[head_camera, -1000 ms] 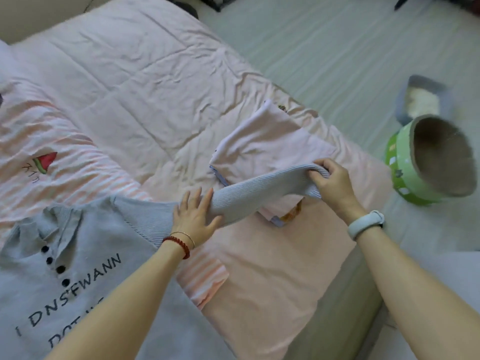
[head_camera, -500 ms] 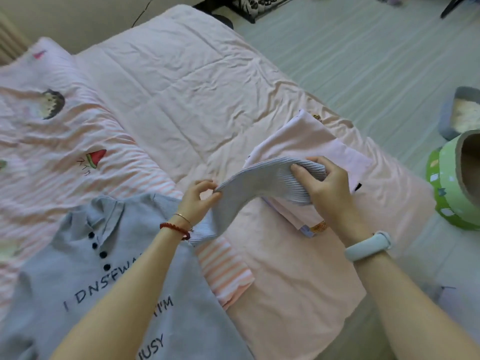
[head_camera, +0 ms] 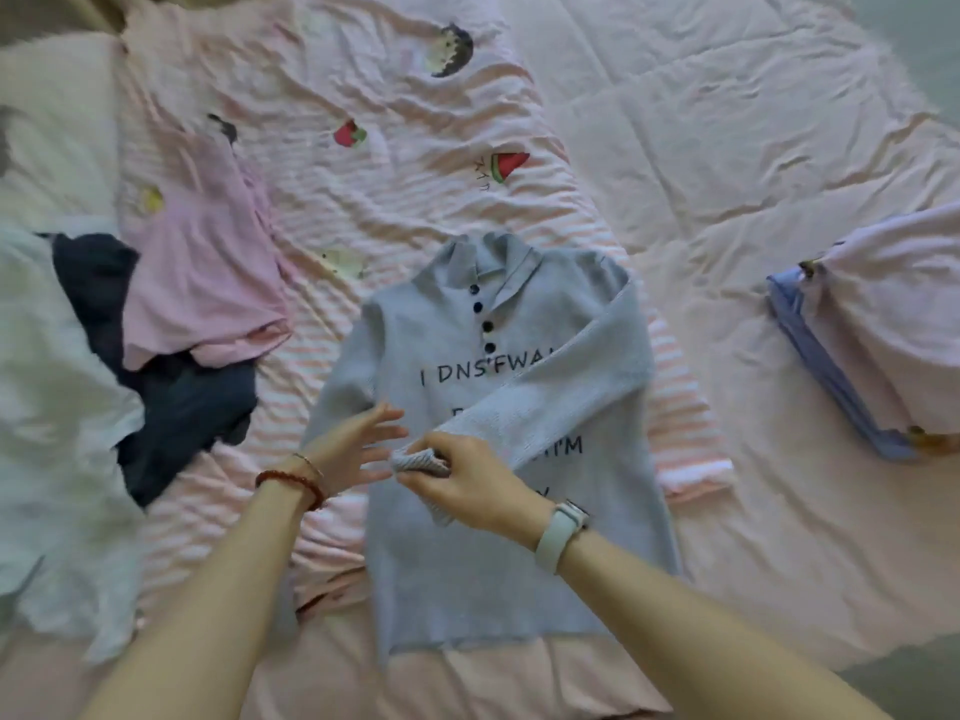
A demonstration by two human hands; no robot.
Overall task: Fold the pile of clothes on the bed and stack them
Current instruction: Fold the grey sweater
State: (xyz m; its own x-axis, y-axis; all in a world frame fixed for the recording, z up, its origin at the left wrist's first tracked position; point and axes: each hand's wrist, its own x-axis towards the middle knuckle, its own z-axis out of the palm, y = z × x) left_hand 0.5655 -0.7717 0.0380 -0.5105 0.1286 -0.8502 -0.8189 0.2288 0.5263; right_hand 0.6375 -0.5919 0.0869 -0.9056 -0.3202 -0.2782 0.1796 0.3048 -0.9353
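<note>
right hand (head_camera: 470, 480) pinches sleeve cuff (head_camera: 418, 459) over grey sweater (head_camera: 467, 563) | left hand (head_camera: 353, 449) flat, fingers straight, alongside

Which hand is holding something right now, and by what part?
The right hand pinches the grey sweater by its sleeve cuff, folded across the chest. The left hand holds nothing.

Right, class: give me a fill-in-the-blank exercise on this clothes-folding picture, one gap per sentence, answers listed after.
1. The right hand pinches the grey sweater's ____.
2. The left hand's wrist wears a ____ bead bracelet.
3. The sweater's buttons number ____.
4. On the dark garment lies a ____ top.

Missing words: cuff; red; four; pink
</note>
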